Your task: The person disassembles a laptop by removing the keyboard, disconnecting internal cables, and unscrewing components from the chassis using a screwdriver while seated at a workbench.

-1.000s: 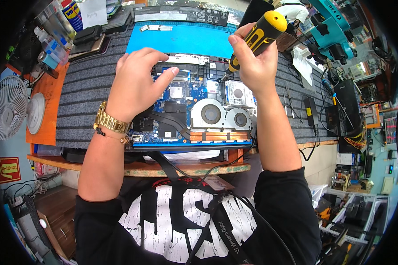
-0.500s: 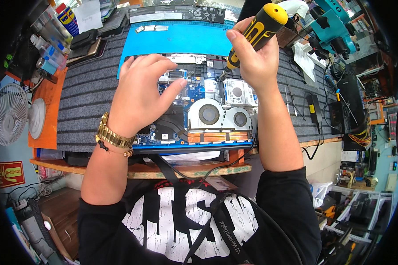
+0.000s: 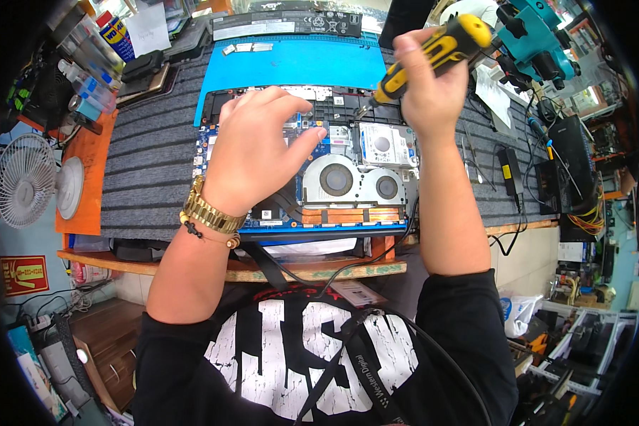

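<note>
An opened laptop base (image 3: 326, 110) lies under both hands, its blue circuit board, two round fans (image 3: 336, 179), copper heat pipe (image 3: 355, 216) and silver drive (image 3: 387, 144) exposed. My right hand (image 3: 437, 103) grips a yellow-and-black screwdriver (image 3: 444, 53), held tilted with its tip just above the laptop's middle, near the drive's upper left corner. Whether the tip touches anything is hard to tell. Over the board's left side hovers my left hand (image 3: 259, 149), thumb apart from curved fingers, with nothing visible in it. That hand hides part of the board.
A blue work mat (image 3: 291, 67) carries small silver pieces and sits behind the laptop, with a black battery pack (image 3: 284, 25) beyond it. A white fan (image 3: 25, 174) stands left. To the right are a power adapter (image 3: 509, 170), cables and a teal microscope (image 3: 536, 42).
My right hand has moved up and to the right, and the screwdriver leans further over. My left hand has shifted right over the board, its thumb still apart from the fingers.
</note>
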A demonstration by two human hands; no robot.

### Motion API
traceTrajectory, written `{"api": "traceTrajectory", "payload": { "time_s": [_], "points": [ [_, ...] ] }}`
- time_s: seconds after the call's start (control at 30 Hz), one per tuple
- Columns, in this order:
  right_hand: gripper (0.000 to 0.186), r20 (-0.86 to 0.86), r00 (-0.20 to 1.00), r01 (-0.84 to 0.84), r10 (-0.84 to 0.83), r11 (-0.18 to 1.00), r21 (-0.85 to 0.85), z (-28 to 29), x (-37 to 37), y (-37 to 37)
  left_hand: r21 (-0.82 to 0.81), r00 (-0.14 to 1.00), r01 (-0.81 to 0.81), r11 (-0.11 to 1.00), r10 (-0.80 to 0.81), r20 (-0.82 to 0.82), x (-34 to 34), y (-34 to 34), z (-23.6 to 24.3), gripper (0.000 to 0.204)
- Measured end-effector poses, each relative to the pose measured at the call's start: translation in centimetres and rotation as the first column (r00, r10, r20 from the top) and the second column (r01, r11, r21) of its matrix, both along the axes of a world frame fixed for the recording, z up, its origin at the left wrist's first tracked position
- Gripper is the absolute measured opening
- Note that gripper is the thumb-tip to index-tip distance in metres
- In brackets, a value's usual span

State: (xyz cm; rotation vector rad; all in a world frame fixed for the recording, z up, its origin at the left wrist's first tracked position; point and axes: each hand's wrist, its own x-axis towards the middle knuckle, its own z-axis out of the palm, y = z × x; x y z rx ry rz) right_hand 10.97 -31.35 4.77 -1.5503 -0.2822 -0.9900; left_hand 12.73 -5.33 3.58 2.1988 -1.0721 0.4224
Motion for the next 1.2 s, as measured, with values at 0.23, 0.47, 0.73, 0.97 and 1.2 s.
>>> {"api": "traceTrajectory", "payload": {
  "time_s": [0.23, 0.47, 0.73, 0.97, 1.2],
  "points": [
    [0.029, 0.074, 0.988, -0.150, 0.133, 0.927, 0.343, 1.5, -0.5, -2.6, -0.124, 0.994, 0.079, 0.989, -0.088, -0.064, -1.0, -2.2, 0.0, 0.027],
    [0.033, 0.035, 0.983, -0.179, 0.180, 0.901, 0.395, 1.5, -1.3, -1.6, -0.163, 0.991, 0.102, 0.981, -0.115, -0.067, -1.2, -3.1, -0.6, 0.014],
    [0.018, -0.059, 0.977, -0.196, 0.204, 0.975, 0.108, -0.2, -4.2, -1.0, -0.097, 0.995, -0.016, 0.995, 0.006, -0.104, -0.2, -1.1, -1.0, 0.011],
    [0.022, -0.089, 0.969, -0.222, 0.231, 0.970, 0.103, -1.1, -4.2, -0.2, -0.139, 0.998, 0.060, 0.988, -0.055, 0.033, 0.0, -1.0, -1.0, 0.011],
    [0.021, -0.114, 0.974, -0.187, 0.195, 0.979, 0.076, -1.2, -3.9, 0.0, -0.128, 0.998, 0.053, 0.990, -0.048, 0.042, 0.0, -1.1, -1.0, 0.011]
  ]
}}
